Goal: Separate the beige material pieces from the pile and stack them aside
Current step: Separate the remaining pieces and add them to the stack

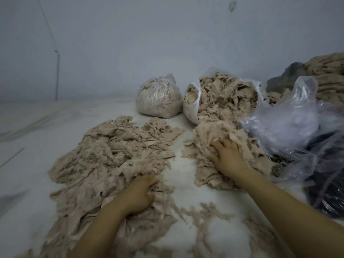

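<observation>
A wide heap of beige shredded material point(111, 151) spreads across the white floor on the left. A smaller beige pile point(210, 138) lies to the right, spilling out of an open white bag point(193, 107). My left hand point(139, 196) rests on the near edge of the left heap, its fingers curled into the scraps. My right hand point(227, 155) lies on top of the right pile with fingers spread and pushed into the material. Loose beige strands point(204, 216) trail over the floor between my forearms.
A tied clear bag of beige material point(158, 97) stands at the back by the wall. Crumpled clear plastic point(290, 127) and dark cloth point(327, 198) lie at the right, with a tall beige stack point(327, 79) behind them.
</observation>
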